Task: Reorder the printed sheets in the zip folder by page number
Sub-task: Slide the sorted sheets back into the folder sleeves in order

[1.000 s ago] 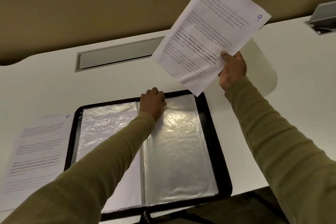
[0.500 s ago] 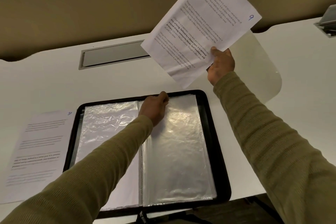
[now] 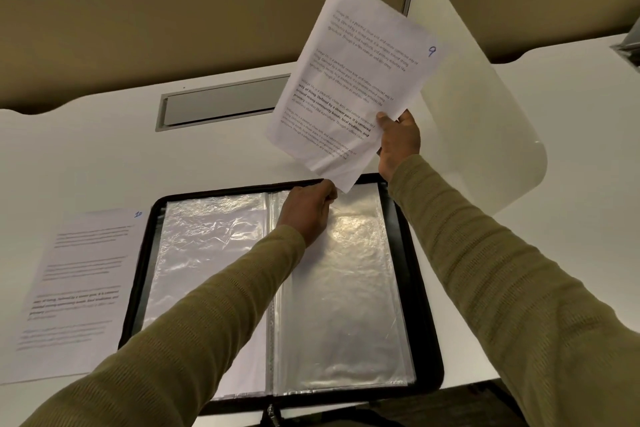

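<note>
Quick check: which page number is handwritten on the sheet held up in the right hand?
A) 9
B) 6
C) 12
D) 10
A: the raised sheet gripped by the right hand carries a blue handwritten 9 near its top corner.

The zip folder (image 3: 417,305) lies open on the white surface (image 3: 104,149). The left hand (image 3: 306,210) grips the top edge of the right-hand sleeve (image 3: 343,305). The right hand (image 3: 398,146) holds the sheet marked 9 (image 3: 356,80) raised above the folder. The sheet marked 10 (image 3: 79,288) lies flat just left of it.
</note>
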